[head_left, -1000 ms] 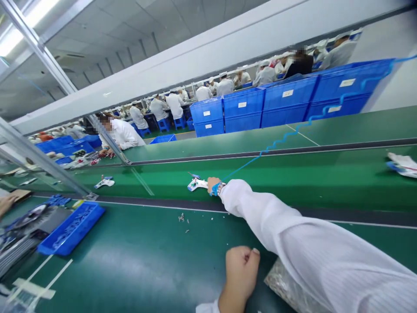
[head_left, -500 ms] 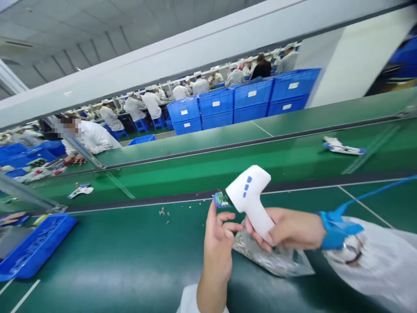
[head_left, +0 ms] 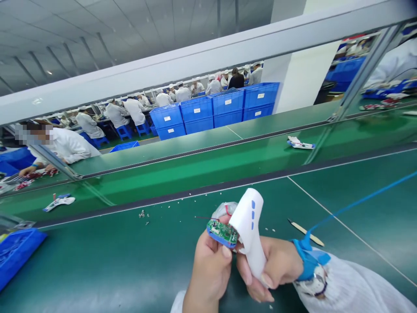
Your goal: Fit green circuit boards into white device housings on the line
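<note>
The right hand [head_left: 276, 267] is closed around the handle of a white pistol-shaped plastic thermometer housing with blue buttons [head_left: 249, 230], held upright above the near edge of the dark green bench mat [head_left: 97, 261]. The left hand [head_left: 208, 269] pinches the small green circuit board in a blue frame [head_left: 223, 233] at the housing's head. Half a second ago that hand was open beside the board; now it has closed on it, and the unit has come nearer the body, so work on the board seems to be starting. A thin wooden stick [head_left: 306, 232] lies just right; another unit [head_left: 60, 202] rests on the green conveyor belt [head_left: 195, 169]
</note>
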Demonstrator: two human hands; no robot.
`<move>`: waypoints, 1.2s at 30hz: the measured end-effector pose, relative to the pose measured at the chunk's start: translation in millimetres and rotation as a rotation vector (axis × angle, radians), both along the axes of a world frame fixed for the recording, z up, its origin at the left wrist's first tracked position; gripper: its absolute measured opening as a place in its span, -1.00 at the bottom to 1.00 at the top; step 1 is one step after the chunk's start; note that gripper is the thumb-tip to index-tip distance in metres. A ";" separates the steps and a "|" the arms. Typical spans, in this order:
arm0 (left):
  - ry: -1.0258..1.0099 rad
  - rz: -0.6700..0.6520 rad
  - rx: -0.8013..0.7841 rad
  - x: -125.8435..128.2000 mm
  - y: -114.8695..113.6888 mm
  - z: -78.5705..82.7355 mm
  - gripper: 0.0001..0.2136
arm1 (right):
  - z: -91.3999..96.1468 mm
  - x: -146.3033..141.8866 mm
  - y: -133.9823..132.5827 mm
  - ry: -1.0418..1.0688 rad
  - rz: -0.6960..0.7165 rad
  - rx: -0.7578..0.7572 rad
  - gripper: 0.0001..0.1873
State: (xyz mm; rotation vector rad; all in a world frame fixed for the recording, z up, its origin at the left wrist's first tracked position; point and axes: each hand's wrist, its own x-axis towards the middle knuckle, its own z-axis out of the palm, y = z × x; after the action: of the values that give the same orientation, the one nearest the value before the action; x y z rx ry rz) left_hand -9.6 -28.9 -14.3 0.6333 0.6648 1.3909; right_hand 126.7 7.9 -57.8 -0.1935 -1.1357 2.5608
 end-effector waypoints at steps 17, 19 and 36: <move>0.160 0.031 0.254 -7.8 -18.4 -0.2 -0.67 | 37.9 39.9 9.4 -0.600 -0.588 0.538 -0.69; 0.236 0.061 0.341 -8.6 -21.4 0.4 -0.69 | 55.1 40.8 6.4 -0.643 -0.761 0.507 -0.71; 0.973 -0.246 0.993 -3.9 -33.1 28.3 -0.72 | 88.1 19.3 -6.2 -0.505 -0.235 0.446 -0.78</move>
State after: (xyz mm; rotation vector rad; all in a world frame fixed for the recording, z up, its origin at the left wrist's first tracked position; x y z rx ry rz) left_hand -13.5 -62.0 14.1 2.1816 0.5557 1.0591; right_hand 146.0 1.7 30.3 -0.8379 -1.7091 2.0386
